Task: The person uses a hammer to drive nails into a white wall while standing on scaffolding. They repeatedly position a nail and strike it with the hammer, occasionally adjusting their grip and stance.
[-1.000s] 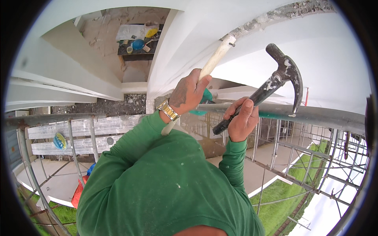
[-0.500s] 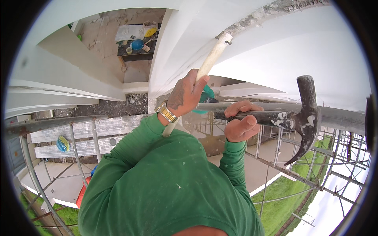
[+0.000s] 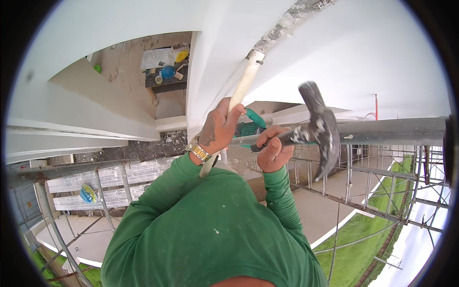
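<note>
My left hand, with a gold-and-silver watch at the wrist, is wrapped round a pale cream pole. A dark nail or bolt sticks out near the pole's upper end, which lies at the lower end of a rough, chipped grey strip in the white wall. The pole's lower end shows below my wrist, against my green sleeve. My right hand grips the dark handle of a claw hammer, whose head is spotted with white and slightly blurred. The hammer is held to the right of the pole, apart from it.
A thick grey pipe rail runs across behind the hammer. Scaffold tubes stand at right and left, with planks at left. Far below, a table holds a blue helmet. Something teal-green is partly hidden behind my hands.
The hammer and my right hand have moved left, closer to the pole. The pole's upper end has shifted left and slightly down in view, along with the wall. Both grips stay the same.
</note>
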`<action>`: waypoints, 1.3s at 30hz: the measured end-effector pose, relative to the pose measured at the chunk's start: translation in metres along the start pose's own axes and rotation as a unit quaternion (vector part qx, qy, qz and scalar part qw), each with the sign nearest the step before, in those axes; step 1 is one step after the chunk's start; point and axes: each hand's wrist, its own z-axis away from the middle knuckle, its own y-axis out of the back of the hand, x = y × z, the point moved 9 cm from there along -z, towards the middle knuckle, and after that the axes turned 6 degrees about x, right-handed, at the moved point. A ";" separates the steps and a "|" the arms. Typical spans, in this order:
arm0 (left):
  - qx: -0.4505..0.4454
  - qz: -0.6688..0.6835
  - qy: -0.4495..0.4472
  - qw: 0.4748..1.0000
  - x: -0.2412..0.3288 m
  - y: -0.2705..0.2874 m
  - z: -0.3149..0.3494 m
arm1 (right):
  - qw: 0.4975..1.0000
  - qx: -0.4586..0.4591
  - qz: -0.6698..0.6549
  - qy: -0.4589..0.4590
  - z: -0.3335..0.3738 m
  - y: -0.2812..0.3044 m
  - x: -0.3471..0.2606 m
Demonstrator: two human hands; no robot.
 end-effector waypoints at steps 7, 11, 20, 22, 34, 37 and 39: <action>-0.007 -0.012 0.043 0.999 -0.014 0.004 0.001 | 0.980 0.126 -0.102 -0.114 -0.013 0.031 -0.017; 0.002 -0.009 0.034 0.999 -0.012 0.003 0.002 | 0.958 0.142 -0.234 0.082 -0.014 0.041 -0.040; 0.004 -0.028 0.055 0.998 -0.016 0.004 -0.001 | 0.964 -0.015 0.041 -0.262 -0.011 0.004 0.020; -0.007 -0.021 0.061 0.998 -0.014 0.003 0.001 | 0.990 0.020 0.007 -0.141 -0.014 0.016 -0.006; -0.020 -0.036 0.059 0.997 -0.010 0.001 0.002 | 0.985 -0.019 0.052 -0.165 -0.014 0.011 0.013; -0.021 -0.017 0.062 0.998 -0.010 -0.002 0.002 | 0.997 0.048 -0.056 -0.034 -0.018 0.023 -0.022; -0.017 -0.011 0.053 0.998 -0.009 -0.004 0.002 | 0.993 0.070 -0.093 0.007 -0.013 0.015 -0.012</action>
